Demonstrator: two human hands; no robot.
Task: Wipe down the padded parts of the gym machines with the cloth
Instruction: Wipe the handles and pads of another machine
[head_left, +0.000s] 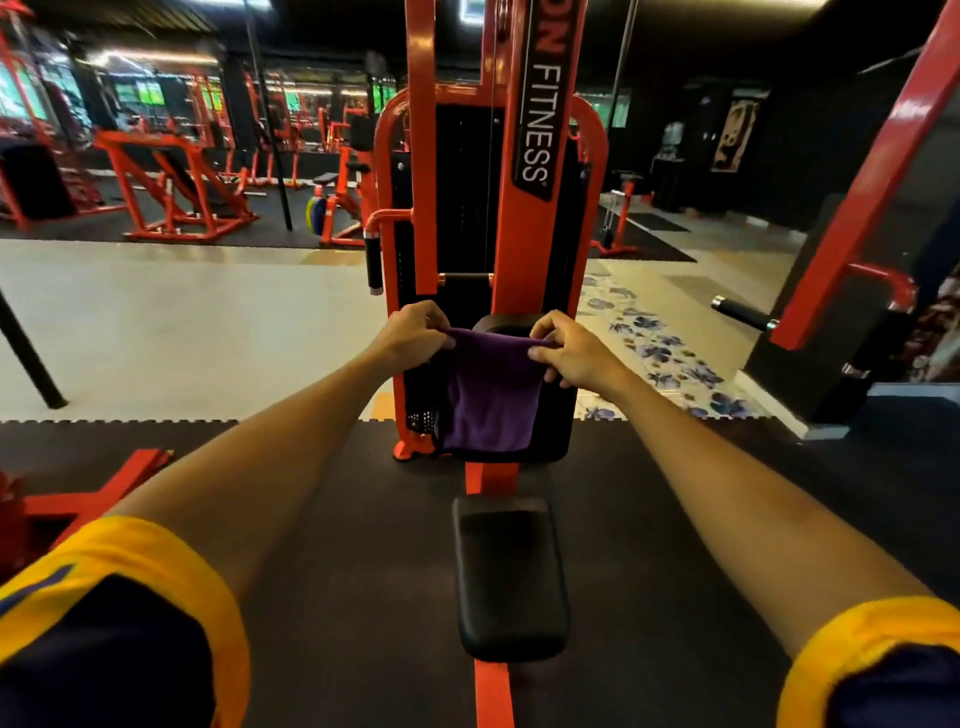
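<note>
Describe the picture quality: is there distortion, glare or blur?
Head view: the wide lens bends the orange machine frame; the far gym is dim and soft, with glaring ceiling lights at upper left; the purple cloth and black seat pad look sharp.

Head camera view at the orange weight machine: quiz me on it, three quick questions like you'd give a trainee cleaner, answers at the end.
1. True or false: the purple cloth lies flat on the black seat pad.
2. What holds the cloth's top edge? A. one hand B. both hands C. a hook on the machine
3. Fill in: the white word on the machine's upright reads ___.
Key: 1 false, it hangs from the hands, beyond the seat pad. 2 B, the left hand and right hand each pinch a top corner. 3 FITNESS.
</note>
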